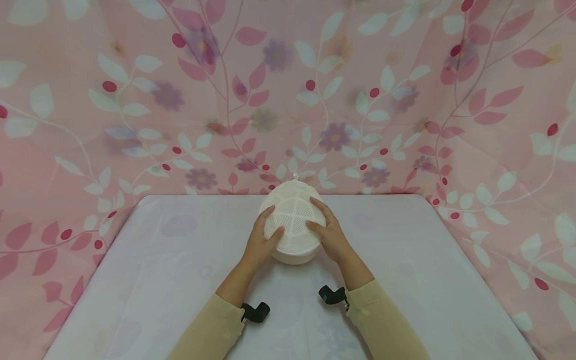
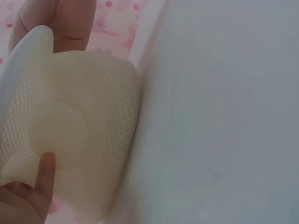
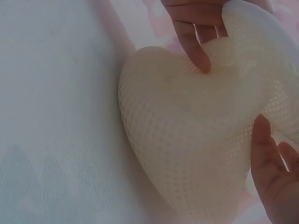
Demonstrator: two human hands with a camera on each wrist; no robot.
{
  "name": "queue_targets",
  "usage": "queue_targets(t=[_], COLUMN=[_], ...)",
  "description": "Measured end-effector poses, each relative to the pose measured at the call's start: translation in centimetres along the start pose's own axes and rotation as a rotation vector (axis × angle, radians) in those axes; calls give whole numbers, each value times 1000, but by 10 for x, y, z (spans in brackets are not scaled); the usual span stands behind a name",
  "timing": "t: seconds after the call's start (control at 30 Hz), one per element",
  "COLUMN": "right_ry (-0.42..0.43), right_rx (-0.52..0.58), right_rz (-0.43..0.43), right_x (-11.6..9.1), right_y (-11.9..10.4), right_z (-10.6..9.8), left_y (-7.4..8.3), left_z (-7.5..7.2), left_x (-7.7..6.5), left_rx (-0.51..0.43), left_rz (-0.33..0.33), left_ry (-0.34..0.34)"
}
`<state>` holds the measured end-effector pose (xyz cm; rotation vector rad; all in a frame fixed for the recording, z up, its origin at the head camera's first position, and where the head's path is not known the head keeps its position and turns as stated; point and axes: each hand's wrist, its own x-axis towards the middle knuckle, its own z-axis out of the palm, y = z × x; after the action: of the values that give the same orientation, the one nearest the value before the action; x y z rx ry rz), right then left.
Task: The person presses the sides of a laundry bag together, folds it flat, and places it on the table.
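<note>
A round white mesh laundry bag [image 1: 294, 217] with a pale rim stands near the table's far edge, a small tab at its top. My left hand [image 1: 264, 235] grips its left side, thumb on the mesh face. On the opposite side my right hand [image 1: 332, 234] holds it, thumb and fingertip spread over the face. In the left wrist view, the left hand [image 2: 23, 203] presses a digit into the soft mesh bag [image 2: 93, 107]. The right wrist view shows the right hand [image 3: 275, 172] at the side of the dented mesh bag [image 3: 173, 121]. Its inside cannot be made out.
A pale cloth with faint prints covers the table [image 1: 175, 280]. Pink leaf-patterned curtain [image 1: 279, 100] hangs behind and along both sides. Black wrist cameras [image 1: 256, 312] are strapped at both sleeve cuffs.
</note>
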<state>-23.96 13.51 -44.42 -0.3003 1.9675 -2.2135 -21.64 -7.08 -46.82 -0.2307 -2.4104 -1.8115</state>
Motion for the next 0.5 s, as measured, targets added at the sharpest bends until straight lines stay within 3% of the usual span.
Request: queue_targets(t=[0.13,0.5], right_ry=[1,-24], right_rx=[51,128], right_rz=[10,-8], right_x=[1,-1], right_y=[0,-2], right_z=[-1,-1], left_y=[1,7], left_z=[0,-1], left_x=[-1,-3], left_rx=[48,336], left_rz=[-12,-13], left_ry=[-3,40])
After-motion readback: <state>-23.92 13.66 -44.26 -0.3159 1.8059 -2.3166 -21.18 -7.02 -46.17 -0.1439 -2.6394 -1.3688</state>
